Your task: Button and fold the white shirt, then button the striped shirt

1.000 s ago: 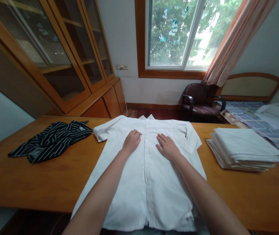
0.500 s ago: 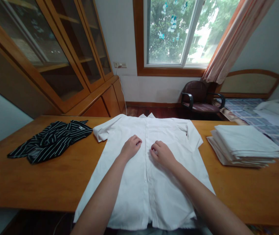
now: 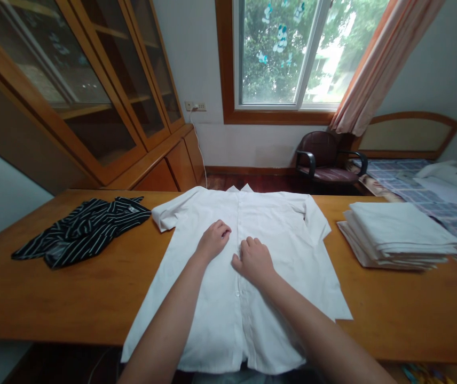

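- Both hands are over the middle of the work here: left hand [image 3: 213, 238] a touch farther forward, right hand [image 3: 256, 260] a touch closer to the body.
- Look at the left: fingers curled inward, thumb and fingertips drawn close together; whether it pinches any cloth, I can't tell.
- And the right: fingers loosely bent, thumb standing off from them and pointing across toward the left; whether it has hold of fabric, again, can't tell from here.
- Right under them, the white shirt [image 3: 216, 304], spread face up, its long axis running straight away from the body, hem at the near end, collar [image 3: 246, 188] at the far edge.
- Here's the relation that counts: the button line [image 3: 237, 306] runs lengthwise between the two hands, and the right is nearer, thumb lying over it, while the left fingertips sit just beside it.
- Out to the sides, one sleeve [image 3: 174, 210] angles left, the other [image 3: 318, 226] right, both well apart from the hands.
- All this is on the wooden counter [image 3: 92, 309], the shirt's hem reaching past its near edge.
- Wide left, a black striped garment [image 3: 92, 232], rumpled, near the sleeve; wide right, a stack of folded white cloth [image 3: 402, 232], apart from the shirt.
- Beyond: glass-fronted cabinet [image 3: 142, 141], window [image 3: 276, 64], armchair [image 3: 324, 154] and a bed [image 3: 399, 170] with a plaid cover.
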{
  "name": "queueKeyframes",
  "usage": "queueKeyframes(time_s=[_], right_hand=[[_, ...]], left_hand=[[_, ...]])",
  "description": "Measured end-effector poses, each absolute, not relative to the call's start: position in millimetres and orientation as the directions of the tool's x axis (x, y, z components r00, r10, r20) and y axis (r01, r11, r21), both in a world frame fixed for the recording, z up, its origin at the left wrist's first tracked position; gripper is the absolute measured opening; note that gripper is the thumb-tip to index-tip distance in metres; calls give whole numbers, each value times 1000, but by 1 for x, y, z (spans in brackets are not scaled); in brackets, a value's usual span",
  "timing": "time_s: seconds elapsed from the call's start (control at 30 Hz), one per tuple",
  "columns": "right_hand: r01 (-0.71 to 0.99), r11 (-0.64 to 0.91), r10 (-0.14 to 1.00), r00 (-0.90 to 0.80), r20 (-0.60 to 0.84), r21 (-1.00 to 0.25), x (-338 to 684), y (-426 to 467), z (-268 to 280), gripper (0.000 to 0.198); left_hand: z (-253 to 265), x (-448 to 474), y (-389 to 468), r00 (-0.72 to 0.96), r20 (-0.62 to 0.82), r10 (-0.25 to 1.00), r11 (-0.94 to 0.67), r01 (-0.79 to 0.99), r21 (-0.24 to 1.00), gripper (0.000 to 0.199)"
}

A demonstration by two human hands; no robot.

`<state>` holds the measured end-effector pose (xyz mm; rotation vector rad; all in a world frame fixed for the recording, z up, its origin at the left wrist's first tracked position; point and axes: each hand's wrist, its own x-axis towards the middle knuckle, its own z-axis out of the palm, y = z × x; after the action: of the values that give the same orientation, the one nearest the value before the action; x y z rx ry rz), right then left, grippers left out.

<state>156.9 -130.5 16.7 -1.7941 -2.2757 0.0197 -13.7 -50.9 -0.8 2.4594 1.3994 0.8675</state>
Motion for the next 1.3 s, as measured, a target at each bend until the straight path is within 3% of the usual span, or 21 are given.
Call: queueKeyframes(time_s=[0.37, 0.57, 0.9, 1.3], right_hand=[[934, 304, 935, -254, 247, -187, 164, -129, 10, 11], [927, 299, 932, -233, 277, -226, 168, -129, 10, 8], [852, 271, 949, -159, 273, -449, 183, -122, 11, 13], [715, 274, 958, -145, 246, -643, 193, -114, 4, 12]], left_hand=[[3, -14, -54, 410, 410, 815, -569, 701, 429, 15], [12, -19, -61, 509, 381, 772, -635, 595, 493, 13], [23, -17, -72, 667, 297, 684, -692, 462, 555, 9], [17, -16, -69, 705, 306, 639, -727, 425, 539, 7]])
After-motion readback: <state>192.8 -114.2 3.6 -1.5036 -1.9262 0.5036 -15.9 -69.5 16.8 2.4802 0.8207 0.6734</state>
